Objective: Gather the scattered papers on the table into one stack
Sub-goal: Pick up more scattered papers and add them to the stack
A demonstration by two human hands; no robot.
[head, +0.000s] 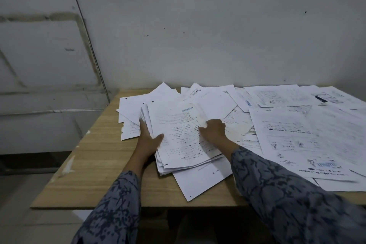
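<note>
A rough stack of printed papers [178, 134] lies tilted on the left half of the wooden table [95, 164]. My left hand [147, 140] grips the stack's left edge, thumb on top, fingers underneath. My right hand [214, 129] holds the stack's right edge, fingers curled round the upper sheets. Loose white sheets [134, 111] fan out behind and left of the stack, and one blank sheet [200, 182] pokes out beneath it toward me. More scattered papers [297, 134] cover the right half of the table.
The table stands against a grey wall [198, 35]. Its left edge and front edge are bare wood. A small dark object [321, 98] lies on the papers at the far right. The floor drops away on the left.
</note>
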